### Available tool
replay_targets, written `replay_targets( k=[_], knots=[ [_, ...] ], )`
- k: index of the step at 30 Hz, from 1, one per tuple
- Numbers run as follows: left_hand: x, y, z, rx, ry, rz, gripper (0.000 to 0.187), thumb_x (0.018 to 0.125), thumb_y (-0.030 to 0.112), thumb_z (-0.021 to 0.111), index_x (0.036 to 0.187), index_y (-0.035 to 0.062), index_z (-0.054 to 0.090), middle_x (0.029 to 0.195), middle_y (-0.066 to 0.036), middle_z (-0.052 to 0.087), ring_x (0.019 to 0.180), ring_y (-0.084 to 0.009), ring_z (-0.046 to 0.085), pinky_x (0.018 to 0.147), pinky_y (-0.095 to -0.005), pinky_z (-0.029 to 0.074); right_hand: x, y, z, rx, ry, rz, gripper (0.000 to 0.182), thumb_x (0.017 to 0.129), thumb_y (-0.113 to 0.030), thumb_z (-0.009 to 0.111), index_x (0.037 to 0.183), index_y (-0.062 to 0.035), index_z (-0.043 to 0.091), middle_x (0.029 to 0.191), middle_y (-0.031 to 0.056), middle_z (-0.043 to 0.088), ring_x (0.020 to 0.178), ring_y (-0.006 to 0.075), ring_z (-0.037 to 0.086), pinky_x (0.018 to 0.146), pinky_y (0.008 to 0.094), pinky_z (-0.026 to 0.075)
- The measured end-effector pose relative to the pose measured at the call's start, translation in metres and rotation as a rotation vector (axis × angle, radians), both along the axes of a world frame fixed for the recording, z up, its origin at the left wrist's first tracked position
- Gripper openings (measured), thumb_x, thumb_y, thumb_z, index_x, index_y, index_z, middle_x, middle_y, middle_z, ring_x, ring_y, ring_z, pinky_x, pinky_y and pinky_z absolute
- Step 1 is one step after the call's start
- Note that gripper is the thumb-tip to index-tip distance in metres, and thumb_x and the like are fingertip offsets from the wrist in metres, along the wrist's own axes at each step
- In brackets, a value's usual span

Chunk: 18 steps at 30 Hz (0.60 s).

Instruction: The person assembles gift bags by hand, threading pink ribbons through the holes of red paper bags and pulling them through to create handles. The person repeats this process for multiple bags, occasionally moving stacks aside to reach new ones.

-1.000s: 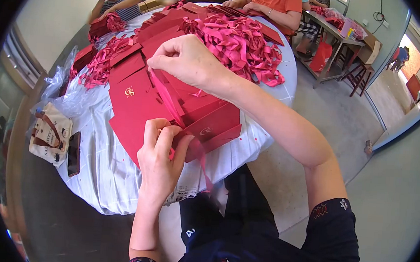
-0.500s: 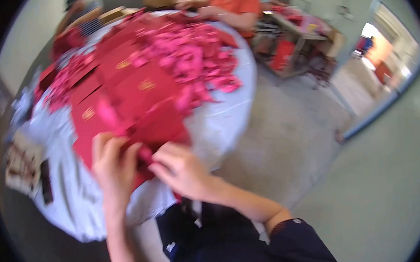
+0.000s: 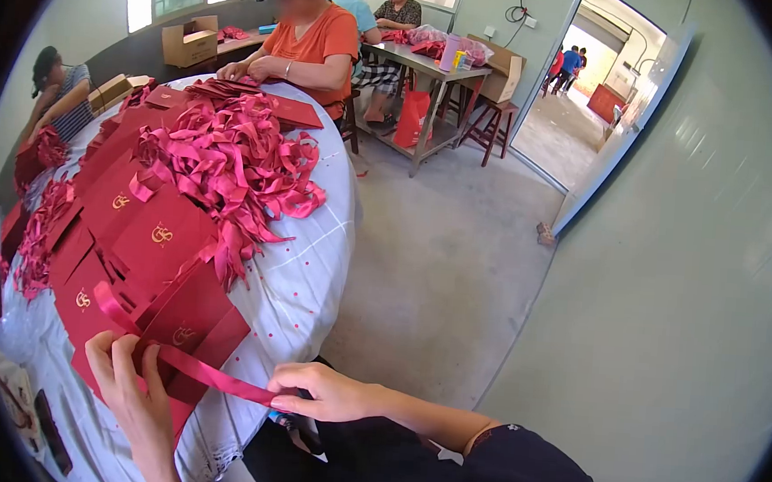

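Observation:
A pink-red satin ribbon (image 3: 211, 374) stretches between my two hands over a dark red paper bag (image 3: 197, 313) with a gold emblem. My right hand (image 3: 326, 394) pinches one end of it just past the table's edge. My left hand (image 3: 129, 389) has bent fingers and thumb closed about the ribbon at the bag; the exact grip is partly hidden. Beyond the left fingertips, the ribbon's other end sticks up in a curve. More red bags (image 3: 163, 230) with gold emblems lie overlapped in front of my hands.
A big heap of ribbons (image 3: 231, 154) covers the far side of the round table with a white cloth (image 3: 307, 280). A person in an orange top (image 3: 314, 57) works across it; another sits at the left. A metal side table (image 3: 425, 62) and stools (image 3: 492, 128) stand behind.
My hands were close together at the bag; now the right hand has drawn away to the right, pulling the ribbon straight. My left hand sits lower left in view, and the camera view has shifted.

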State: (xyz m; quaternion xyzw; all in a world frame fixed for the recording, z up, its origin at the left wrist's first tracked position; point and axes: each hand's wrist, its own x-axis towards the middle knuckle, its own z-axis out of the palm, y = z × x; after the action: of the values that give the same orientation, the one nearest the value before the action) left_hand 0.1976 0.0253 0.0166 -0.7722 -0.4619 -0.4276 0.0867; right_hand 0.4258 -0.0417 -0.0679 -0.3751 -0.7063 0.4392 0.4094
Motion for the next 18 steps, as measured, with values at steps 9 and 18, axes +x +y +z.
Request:
replay_targets(
  k=[9, 18],
  knots=[
    [0.007, -0.001, 0.013, -0.018, 0.052, -0.114, 0.033, 0.077, -0.009, 0.061, 0.108, -0.001, 0.054, 0.101, -0.016, 0.049, 0.092, -0.0311, 0.052, 0.08, -0.0388, 0.043, 0.015, -0.017, 0.004, 0.206, -0.057, -0.38, 0.011, 0.091, -0.002, 0.057, 0.101, 0.0019, 0.058, 0.09, 0.0092, 0.061, 0.075, 0.013, 0.059, 0.066, 0.027, 0.047],
    [0.012, 0.003, 0.016, -0.135, 0.069, -0.075, 0.036, 0.075, -0.009, 0.059, 0.109, 0.0034, 0.062, 0.095, -0.013, 0.046, 0.089, -0.0289, 0.05, 0.081, -0.036, 0.042, 0.018, -0.017, 0.015, 0.145, 0.327, -0.376, 0.017, 0.091, 0.001, 0.057, 0.108, 0.0009, 0.057, 0.091, 0.0043, 0.059, 0.08, 0.0091, 0.058, 0.07, 0.0237, 0.047]
  ],
)
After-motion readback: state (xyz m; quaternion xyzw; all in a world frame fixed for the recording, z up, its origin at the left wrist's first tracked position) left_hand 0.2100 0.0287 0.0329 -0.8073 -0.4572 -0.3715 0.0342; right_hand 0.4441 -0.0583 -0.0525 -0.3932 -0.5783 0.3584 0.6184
